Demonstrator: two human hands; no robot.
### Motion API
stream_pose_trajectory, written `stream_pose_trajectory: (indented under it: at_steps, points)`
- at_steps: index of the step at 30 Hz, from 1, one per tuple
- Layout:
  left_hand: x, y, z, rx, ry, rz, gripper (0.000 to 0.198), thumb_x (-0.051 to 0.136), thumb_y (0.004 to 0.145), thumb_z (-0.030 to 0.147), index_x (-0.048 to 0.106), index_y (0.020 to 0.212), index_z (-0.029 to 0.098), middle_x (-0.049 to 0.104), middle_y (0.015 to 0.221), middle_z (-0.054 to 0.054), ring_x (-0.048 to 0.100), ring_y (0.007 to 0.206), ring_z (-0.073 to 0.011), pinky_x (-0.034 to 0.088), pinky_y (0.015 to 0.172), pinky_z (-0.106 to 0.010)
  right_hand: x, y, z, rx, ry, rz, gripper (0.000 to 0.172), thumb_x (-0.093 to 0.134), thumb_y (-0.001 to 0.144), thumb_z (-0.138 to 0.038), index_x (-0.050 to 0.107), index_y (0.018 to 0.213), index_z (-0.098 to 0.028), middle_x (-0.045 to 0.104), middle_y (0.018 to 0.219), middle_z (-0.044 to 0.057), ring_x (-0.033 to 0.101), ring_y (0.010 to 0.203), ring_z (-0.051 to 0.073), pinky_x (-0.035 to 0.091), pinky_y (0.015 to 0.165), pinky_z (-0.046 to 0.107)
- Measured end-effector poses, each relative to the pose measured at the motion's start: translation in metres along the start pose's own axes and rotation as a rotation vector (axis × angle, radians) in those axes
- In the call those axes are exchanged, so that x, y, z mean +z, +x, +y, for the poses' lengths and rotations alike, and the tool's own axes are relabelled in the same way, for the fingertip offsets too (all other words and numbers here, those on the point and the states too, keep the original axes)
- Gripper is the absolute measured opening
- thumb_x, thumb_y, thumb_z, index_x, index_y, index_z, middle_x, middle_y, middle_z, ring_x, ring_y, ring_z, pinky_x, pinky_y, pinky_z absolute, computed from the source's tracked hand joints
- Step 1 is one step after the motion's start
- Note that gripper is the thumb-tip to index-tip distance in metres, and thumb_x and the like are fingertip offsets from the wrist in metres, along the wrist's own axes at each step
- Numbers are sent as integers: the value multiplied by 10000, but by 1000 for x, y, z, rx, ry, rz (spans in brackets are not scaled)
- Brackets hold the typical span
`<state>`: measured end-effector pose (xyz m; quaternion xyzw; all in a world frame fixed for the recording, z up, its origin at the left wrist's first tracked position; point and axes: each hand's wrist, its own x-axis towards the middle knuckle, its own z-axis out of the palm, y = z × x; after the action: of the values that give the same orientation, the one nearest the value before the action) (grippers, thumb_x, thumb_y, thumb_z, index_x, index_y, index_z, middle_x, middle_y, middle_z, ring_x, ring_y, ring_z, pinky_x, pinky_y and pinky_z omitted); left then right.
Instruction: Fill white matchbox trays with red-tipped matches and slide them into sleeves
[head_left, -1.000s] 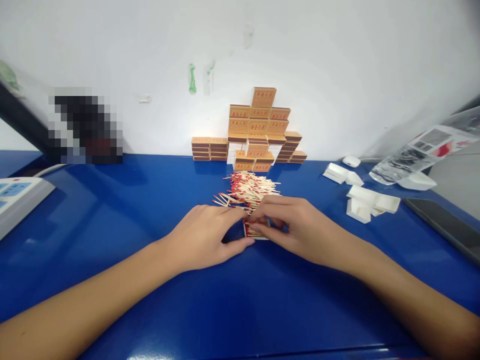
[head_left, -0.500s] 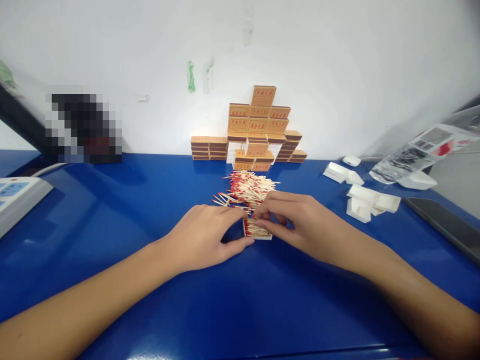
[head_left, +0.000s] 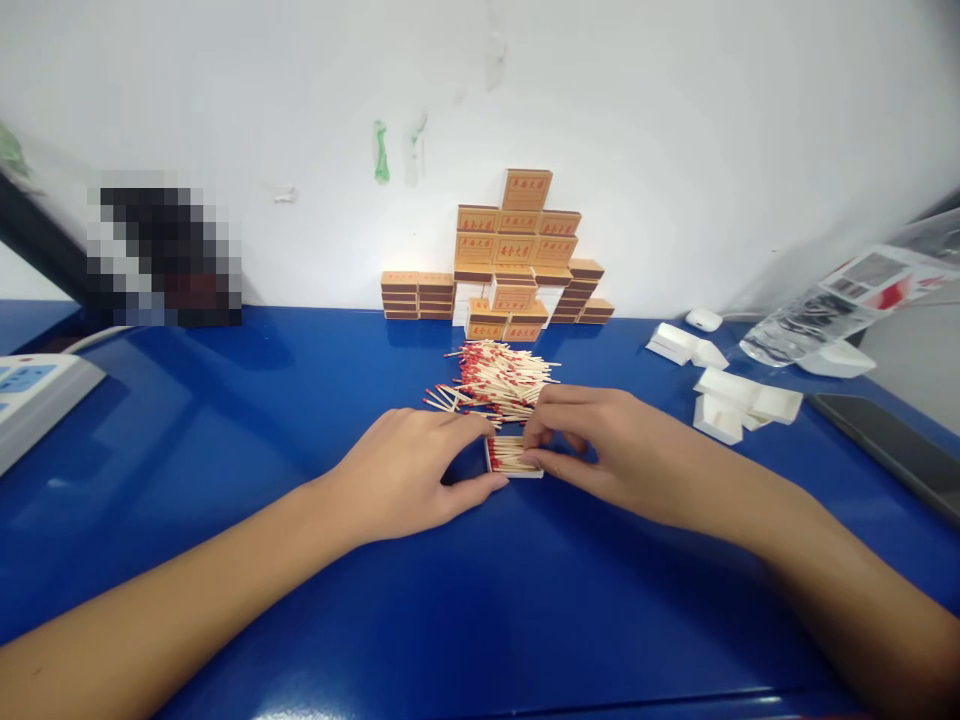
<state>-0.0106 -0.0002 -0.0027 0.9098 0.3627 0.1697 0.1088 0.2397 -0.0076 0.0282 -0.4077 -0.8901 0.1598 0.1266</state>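
Note:
A small white matchbox tray filled with red-tipped matches lies on the blue table between my hands. My left hand curls around the tray's left end, thumb and fingers against it. My right hand grips the tray's right end with bent fingers. Just behind the tray lies a loose heap of matches.
Stacked tan matchboxes stand against the white wall. Empty white trays and a white earbud case lie to the right, with a plastic bag and a dark phone. A white power strip sits at the left edge.
My right hand has slid a little to the right off the tray's top, uncovering the matches in it. The left hand has stayed in place.

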Motion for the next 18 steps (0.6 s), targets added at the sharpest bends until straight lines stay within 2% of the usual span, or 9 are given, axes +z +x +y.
stream_pose_trajectory:
  at_steps: [6,14,18]
  points:
    - [0,1,0,3,12,-2,321,668,980,462,708,1177,211,602,644,44,576,549,-144,365,550,-272,7,2,4,-62,-2,49,143,570,1022,-148,699,985,-197,699,992,65,644,839,183,472,713,298]
    - [1,1,0,3,6,6,316,664,980,463,712,1162,208,612,659,39,586,560,-146,377,557,-273,1,-1,-4,-27,8,26,152,603,991,-151,729,930,-210,699,955,55,641,798,175,458,683,294]
    - [0,1,1,-2,2,2,311,674,976,455,712,1166,212,588,639,45,567,549,-145,363,554,-270,2,-2,-2,-23,-8,55,131,612,987,-151,710,918,-204,684,928,41,617,780,164,431,665,289]
